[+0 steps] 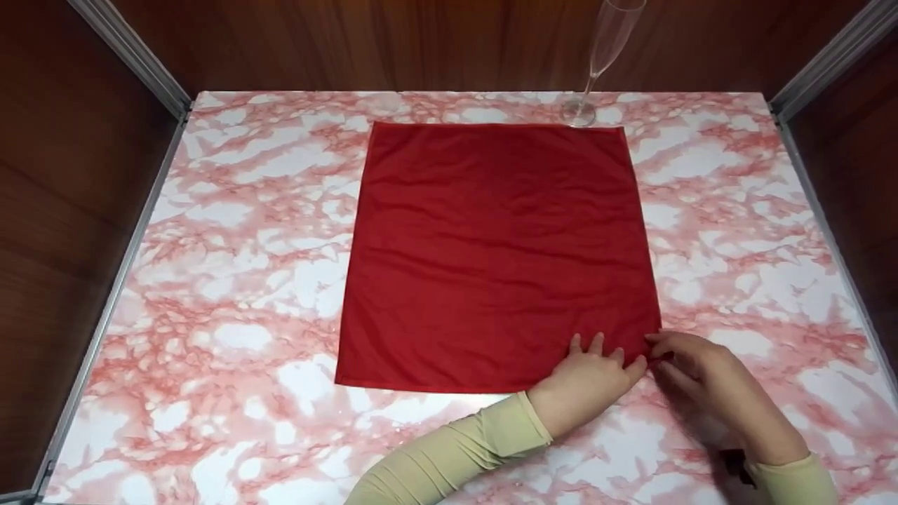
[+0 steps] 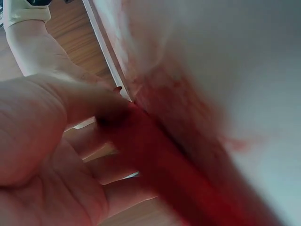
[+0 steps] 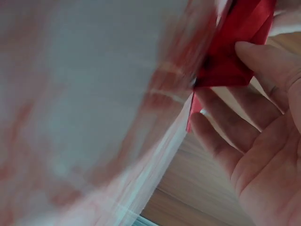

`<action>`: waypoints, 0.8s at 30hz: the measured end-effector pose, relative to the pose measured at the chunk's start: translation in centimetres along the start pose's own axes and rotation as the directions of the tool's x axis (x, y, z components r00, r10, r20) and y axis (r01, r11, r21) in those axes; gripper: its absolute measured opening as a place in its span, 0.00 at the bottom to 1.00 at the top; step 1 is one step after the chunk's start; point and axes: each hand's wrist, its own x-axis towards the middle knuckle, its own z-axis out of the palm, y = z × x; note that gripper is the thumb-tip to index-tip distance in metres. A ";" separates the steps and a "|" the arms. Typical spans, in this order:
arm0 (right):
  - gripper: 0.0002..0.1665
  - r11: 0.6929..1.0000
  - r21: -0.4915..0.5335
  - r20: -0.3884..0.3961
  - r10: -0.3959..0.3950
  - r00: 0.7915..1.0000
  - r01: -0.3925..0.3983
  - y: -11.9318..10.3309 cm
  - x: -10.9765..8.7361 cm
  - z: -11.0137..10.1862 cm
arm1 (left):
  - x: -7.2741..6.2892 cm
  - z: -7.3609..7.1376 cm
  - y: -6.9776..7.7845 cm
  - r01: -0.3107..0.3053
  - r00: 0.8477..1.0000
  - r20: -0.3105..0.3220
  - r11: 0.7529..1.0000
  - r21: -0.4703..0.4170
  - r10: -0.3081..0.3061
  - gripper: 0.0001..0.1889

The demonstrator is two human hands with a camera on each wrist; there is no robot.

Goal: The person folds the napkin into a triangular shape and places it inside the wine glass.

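Observation:
A square red cloth (image 1: 498,245), lightly wrinkled, lies spread out on the marbled table. Its near right corner is at both hands. The left hand (image 1: 586,386) reaches across the near edge, fingers spread over the cloth; in the left wrist view its thumb meets the cloth's edge (image 2: 155,160) with the fingers behind. At the corner the right hand (image 1: 705,368) pinches the cloth, and in the right wrist view the thumb lies over the raised red corner (image 3: 225,66) with fingers behind it. The fingertips of both hands are close together.
A clear champagne flute (image 1: 579,111) stands at the back, its foot right by the cloth's far edge. Dark wood panels (image 1: 421,45) with metal edging enclose the table (image 1: 238,231) at the back and sides.

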 end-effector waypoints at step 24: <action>0.27 0.986 0.166 0.039 0.012 0.999 -0.018 1.7 0.3 -0.9 | -0.1 0.1 -0.3 0.019 0.999 -0.025 0.991 -0.134 -0.023 0.23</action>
